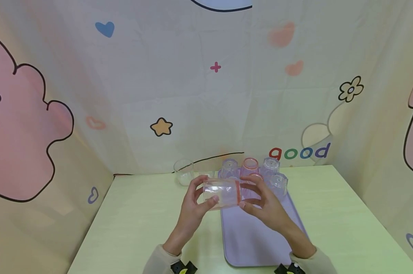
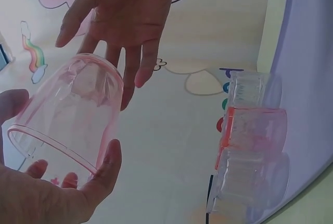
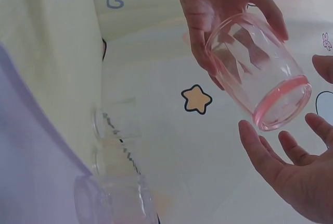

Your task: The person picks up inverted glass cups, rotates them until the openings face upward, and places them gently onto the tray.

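Note:
A clear pink-tinted glass (image 1: 221,193) is held on its side above the table, its thick pink base toward the right. My left hand (image 1: 194,207) grips it at the rim end, thumb on the near side; in the left wrist view the left hand (image 2: 57,193) has its fingers around the rim. My right hand (image 1: 266,205) is at the base with fingers spread and slightly bent. In the right wrist view the right hand (image 3: 291,177) appears just apart from the base (image 3: 283,104).
A purple tray (image 1: 258,239) lies on the pale green table (image 1: 134,228). Several upside-down glasses stand at its far end, including a red-ringed glass (image 1: 250,164) and a clear glass (image 1: 278,184). Another clear glass (image 1: 184,173) stands at the back, left of the tray.

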A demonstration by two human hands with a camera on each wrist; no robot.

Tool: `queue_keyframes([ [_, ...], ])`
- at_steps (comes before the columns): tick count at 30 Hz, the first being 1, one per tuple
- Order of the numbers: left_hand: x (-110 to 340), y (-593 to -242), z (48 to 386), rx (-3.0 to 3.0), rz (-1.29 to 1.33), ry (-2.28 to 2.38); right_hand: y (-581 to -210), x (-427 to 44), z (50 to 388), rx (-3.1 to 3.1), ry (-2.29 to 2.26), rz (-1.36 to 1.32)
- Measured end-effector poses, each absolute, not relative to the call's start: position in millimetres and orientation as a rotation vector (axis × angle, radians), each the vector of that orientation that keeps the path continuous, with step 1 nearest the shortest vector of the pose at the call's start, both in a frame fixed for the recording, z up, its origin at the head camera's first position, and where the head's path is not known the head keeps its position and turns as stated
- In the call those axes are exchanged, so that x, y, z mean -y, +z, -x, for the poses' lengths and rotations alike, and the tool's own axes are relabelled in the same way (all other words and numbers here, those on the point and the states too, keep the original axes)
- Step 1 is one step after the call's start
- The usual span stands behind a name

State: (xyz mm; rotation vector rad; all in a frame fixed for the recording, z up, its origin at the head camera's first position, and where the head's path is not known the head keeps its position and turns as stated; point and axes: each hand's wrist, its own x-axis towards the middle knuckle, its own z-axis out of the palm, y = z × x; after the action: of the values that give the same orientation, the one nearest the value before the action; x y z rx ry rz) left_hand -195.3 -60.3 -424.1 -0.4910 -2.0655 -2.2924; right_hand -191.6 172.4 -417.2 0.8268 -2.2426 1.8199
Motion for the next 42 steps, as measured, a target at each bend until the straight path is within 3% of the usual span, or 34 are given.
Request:
queue_keyframes([
  [22, 53, -434, 194, 2.071, 0.512, -2.309, -421, -155, 192, 2.221, 1.863, -0.809],
  [42, 70, -440, 197, 2.178, 0.614, -2.249, -424, -171, 195, 2.302, 1.733, -0.764],
])
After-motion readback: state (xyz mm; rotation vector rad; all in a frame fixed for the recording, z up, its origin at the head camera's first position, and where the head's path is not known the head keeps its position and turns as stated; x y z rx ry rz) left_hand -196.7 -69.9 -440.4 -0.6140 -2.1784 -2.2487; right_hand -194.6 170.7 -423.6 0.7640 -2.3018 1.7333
